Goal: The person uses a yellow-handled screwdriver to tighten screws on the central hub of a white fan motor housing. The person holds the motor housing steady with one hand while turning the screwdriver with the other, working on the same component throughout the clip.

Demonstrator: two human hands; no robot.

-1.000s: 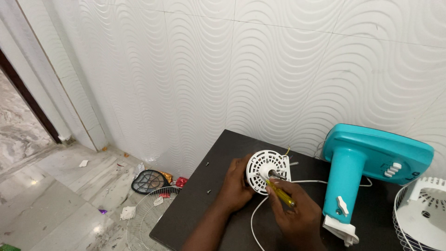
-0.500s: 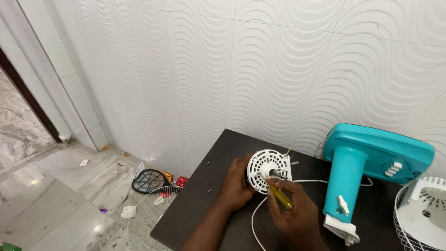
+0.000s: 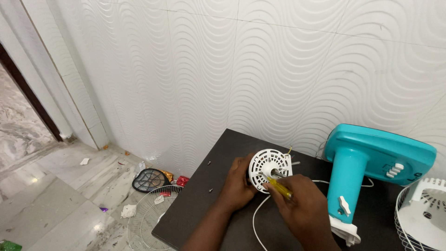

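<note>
Now left hand (image 3: 238, 185) gripping white fan motor cover (image 3: 271, 168), right hand (image 3: 302, 202) clenched around yellow screwdriver (image 3: 278, 187).

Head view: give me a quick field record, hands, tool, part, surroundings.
left hand: steadies the white round vented motor housing from its left side
right hand: grips a yellow-handled screwdriver, tip at the housing's centre
surface: dark table, against a white wavy-tiled wall
loose parts: two small screws on the table left of the hands
right of hands: teal fan stand; white wire fan guard at the frame edge
cable: white cord runs from under the hands
floor: another wire guard, scattered litter
</note>
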